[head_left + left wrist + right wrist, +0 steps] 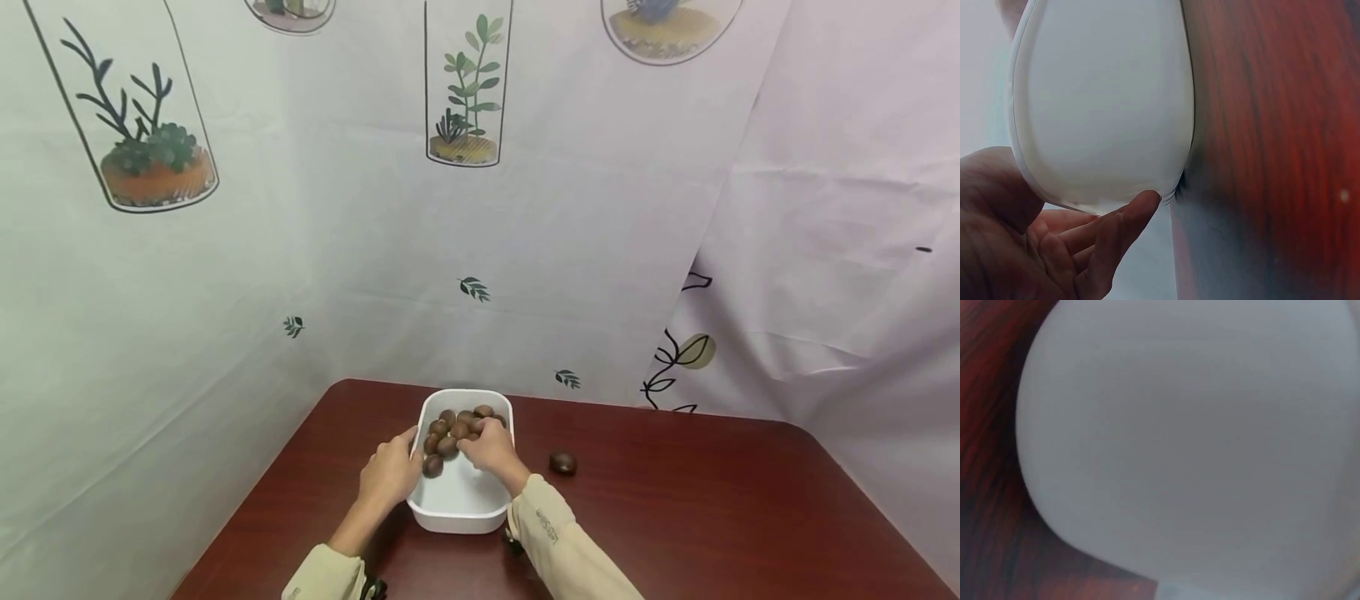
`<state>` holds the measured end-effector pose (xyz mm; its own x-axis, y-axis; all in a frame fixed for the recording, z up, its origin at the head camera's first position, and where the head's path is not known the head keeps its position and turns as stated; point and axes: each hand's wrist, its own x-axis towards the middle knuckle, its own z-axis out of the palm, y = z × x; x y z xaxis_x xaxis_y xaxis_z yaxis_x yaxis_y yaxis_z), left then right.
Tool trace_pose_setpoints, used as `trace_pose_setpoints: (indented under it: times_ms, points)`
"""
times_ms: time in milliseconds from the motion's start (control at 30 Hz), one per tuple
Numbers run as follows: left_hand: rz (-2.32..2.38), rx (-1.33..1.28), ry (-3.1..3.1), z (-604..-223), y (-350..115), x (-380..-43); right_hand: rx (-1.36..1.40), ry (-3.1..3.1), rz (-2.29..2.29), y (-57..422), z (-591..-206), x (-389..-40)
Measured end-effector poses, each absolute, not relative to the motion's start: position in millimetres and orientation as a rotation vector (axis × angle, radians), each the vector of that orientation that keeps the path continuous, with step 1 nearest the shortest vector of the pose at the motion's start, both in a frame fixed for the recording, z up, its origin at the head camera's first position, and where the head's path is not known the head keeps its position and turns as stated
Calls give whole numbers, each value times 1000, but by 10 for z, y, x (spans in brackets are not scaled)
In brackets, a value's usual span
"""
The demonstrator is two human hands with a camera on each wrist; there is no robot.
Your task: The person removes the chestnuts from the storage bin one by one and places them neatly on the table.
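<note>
A white rectangular bin (459, 523) stands on the table, with several brown, rounded, chestnut-like nuts (447, 447) gathered in its far half. My left hand (390, 473) holds the bin's left side, thumb over the rim; in the left wrist view its curled fingers (1141, 209) lie against the outer wall. Over the bin's right side reaches my right hand (491, 450), its thumb and fingers around one nut among the others, partly hidden by the hand. The right wrist view has only the white bin wall (1179, 450) and table, no fingers.
One dark, glossy nut (563, 463) lies on the table right of the bin. The reddish-brown table (697, 500) reaches to white cloth walls (585, 250) with plant prints, behind and on both sides. The bin's near floor (461, 487) shows bare white.
</note>
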<state>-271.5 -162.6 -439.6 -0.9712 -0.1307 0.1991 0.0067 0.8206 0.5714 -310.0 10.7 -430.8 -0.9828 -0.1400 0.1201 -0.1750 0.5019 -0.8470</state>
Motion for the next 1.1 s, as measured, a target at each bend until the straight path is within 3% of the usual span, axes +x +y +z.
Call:
trace_pose_setpoints:
  times_ms: [1100]
  points:
    - [-854,87,-2765,-4413,-1615,-2723,78,-2560,1449,0,-4523,-3231]
